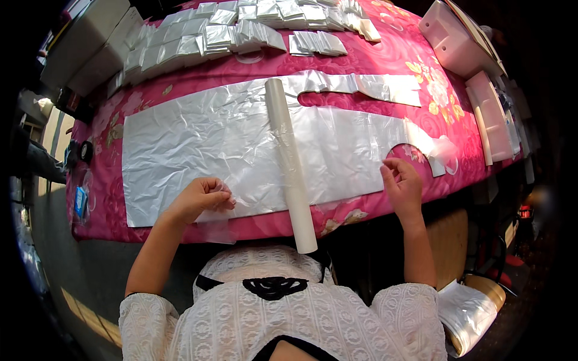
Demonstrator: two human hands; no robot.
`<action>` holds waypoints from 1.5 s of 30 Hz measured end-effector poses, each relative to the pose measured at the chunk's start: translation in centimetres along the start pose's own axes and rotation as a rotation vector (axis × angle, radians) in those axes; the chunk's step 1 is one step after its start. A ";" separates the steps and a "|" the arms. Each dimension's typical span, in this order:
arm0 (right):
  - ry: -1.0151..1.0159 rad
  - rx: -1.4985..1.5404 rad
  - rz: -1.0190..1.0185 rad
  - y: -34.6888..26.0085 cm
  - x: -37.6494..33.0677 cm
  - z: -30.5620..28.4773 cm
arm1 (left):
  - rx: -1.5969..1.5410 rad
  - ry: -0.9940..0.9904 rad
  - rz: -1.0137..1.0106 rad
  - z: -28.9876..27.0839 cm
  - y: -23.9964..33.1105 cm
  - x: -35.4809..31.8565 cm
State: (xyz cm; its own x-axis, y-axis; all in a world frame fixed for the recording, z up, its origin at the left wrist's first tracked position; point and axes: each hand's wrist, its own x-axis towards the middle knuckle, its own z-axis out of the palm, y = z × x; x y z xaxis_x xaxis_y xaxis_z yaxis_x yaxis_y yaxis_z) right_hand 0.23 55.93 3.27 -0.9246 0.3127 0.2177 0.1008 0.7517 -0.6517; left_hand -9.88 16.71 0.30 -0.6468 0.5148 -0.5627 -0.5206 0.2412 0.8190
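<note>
A large sheet of thin silvery-white plastic (pixel 192 144), with rounded cut-outs and strips at its right end, lies spread on the table. Across its middle rests a long roll of translucent film (pixel 286 162), its near end jutting past the table edge. My left hand (pixel 205 197) is closed at the sheet's near edge, pinching a piece of clear plastic film (pixel 218 230) that hangs below the fingers. To the right, my right hand (pixel 402 183) is held in a pinch beside the sheet's near right cut-out. Whatever sits between those fingertips is too small to make out.
Stacks of folded silvery plastic packets (pixel 205 39) line the far side of the pink floral tablecloth (pixel 241 69). White boxes stand at the far left (pixel 90 45) and far right (pixel 457 42). A blue packet (pixel 80 201) lies near the left edge. White plastic (pixel 466 313) lies low at right.
</note>
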 end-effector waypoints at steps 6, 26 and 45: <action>-0.692 0.046 0.143 -7.1 -7.9 6.9 | 0.068 0.113 -0.035 -10.8 1.4 -3.9; -0.740 0.270 0.366 -6.4 -8.4 7.2 | 0.896 0.420 0.907 7.7 0.0 7.7; -0.610 0.801 0.544 -6.0 14.2 16.5 | 1.286 0.483 0.712 8.9 -1.0 9.4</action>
State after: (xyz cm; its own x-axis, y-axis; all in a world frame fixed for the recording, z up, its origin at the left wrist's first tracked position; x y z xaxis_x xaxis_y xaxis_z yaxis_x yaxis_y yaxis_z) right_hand -19.56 46.30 -1.75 -0.8762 -0.0154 -0.4816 0.4817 -0.0517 -0.8748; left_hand -10.45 28.67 -4.84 -0.7886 0.5821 0.1981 0.6133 0.7213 0.3219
